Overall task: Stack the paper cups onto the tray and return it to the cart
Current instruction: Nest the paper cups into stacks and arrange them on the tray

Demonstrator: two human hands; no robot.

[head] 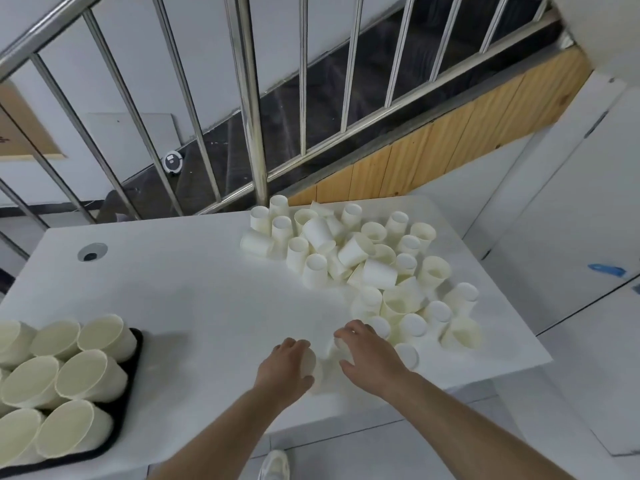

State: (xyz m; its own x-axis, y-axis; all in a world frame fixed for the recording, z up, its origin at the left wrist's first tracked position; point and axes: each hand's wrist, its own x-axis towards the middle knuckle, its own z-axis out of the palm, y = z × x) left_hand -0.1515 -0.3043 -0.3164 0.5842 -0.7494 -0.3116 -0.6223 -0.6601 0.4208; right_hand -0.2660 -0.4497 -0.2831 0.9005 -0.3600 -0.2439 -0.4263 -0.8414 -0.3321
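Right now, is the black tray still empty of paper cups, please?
No, the black tray at the table's left already carries several cream paper cups standing on it.

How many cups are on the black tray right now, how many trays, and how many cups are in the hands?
Cups on the black tray, as far as the frame shows (some are cut off at the left edge): about 9
Trays: 1
Cups held: 2, one in the left hand, one in the right hand
Total: about 12
The loose cup pile overlaps too much to count.
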